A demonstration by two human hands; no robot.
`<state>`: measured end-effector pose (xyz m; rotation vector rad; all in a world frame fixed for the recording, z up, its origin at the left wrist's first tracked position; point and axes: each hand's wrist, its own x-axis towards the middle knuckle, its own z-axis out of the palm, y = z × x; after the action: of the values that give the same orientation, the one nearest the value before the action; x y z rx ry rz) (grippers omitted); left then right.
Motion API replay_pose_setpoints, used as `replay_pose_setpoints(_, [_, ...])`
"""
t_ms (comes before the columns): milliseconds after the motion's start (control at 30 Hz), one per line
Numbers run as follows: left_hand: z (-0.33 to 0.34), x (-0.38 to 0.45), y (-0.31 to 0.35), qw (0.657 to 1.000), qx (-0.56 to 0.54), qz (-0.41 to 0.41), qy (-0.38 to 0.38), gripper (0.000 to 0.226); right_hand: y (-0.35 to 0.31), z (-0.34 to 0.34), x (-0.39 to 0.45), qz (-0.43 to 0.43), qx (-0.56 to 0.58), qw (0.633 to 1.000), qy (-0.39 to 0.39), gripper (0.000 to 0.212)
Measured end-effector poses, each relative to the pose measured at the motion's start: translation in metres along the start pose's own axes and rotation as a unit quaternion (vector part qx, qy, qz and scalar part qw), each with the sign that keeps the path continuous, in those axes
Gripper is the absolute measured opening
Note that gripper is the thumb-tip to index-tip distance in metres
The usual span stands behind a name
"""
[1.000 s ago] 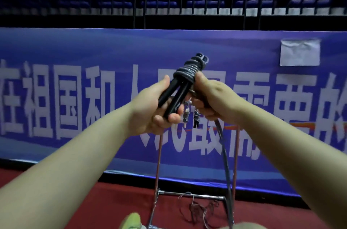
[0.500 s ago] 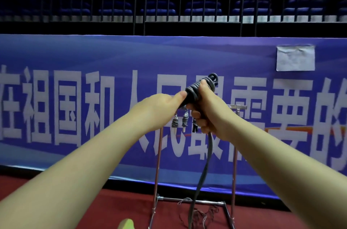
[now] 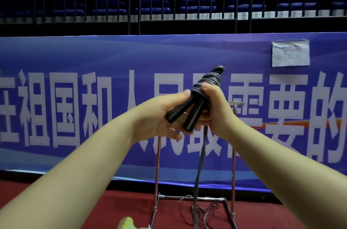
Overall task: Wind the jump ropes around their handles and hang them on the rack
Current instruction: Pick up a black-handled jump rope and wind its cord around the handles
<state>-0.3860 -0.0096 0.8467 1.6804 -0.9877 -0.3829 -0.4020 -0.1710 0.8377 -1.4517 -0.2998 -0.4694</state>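
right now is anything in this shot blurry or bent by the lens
Head view: the handles and rope coils are fairly sharp; the left hand fingertips smear slightly; the banner bows from the wide lens; dim stands behind, no glare.

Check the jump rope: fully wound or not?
Partly wound. Coils wrap the upper ends of the two black handles, but a length of jump rope hangs from the right hand toward the floor.
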Motion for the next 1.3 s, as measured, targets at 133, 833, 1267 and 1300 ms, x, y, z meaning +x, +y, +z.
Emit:
replay_pose_setpoints(133, [0.002, 0.002, -0.02, 0.957, -0.23, -0.01, -0.175, 0.077, 0.004, -0.002, -0.002, -0.06, 0.061, 0.994, -0.072, 0.033])
replay_pose_setpoints(833, [0.009, 0.0, 0.0, 0.972, 0.136, -0.015, 0.189, 0.053, 0.004, -0.004, -0.004, 0.028, -0.227, 0.968, -0.099, 0.054])
replay_pose_setpoints(1267, [0.005, 0.003, -0.001, 0.651, 0.711, 0.072, 0.256, 0.036, -0.005, 0.004, -0.009, 0.115, -0.133, 0.981, -0.085, 0.063])
replay_pose_setpoints(1300, [0.007, 0.004, -0.001, 0.642, 0.718, 0.082, 0.258, 0.037, -0.007, 0.003, -0.01, 0.117, -0.135, 0.981, -0.079, 0.061])
